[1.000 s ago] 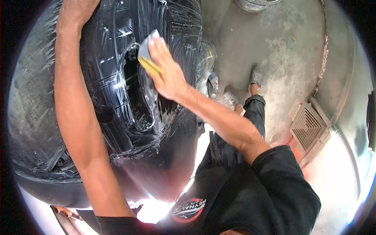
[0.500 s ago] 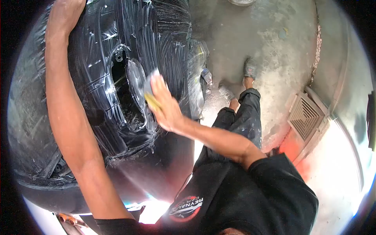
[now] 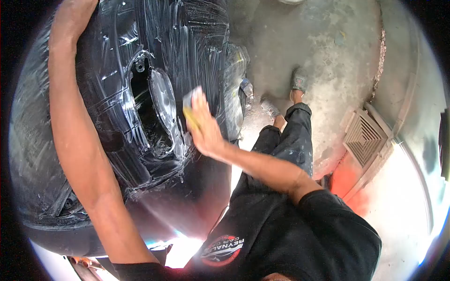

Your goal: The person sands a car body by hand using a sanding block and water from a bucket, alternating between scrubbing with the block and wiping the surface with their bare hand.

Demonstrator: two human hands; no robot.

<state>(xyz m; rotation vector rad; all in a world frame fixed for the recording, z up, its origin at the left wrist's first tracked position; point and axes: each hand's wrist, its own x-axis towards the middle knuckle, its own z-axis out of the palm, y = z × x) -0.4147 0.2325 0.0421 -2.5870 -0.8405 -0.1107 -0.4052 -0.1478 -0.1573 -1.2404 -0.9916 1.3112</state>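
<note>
The right hand [image 3: 205, 129] presses a yellow sanding pad [image 3: 190, 114] flat against the wet black car panel [image 3: 187, 42], fingers extended over the pad rather than curled around it, just beside the panel's right edge and right of the oval opening [image 3: 145, 107]. The left hand [image 3: 70, 16] rests on the panel's top left edge, cut off by the frame, so how far it is open cannot be told. Whitish wet streaks cover the upper and central surface, suggesting much of it is already rubbed, while the lower part near the bottom edge appears dark and largely unstreaked, so probably left to do.
</note>
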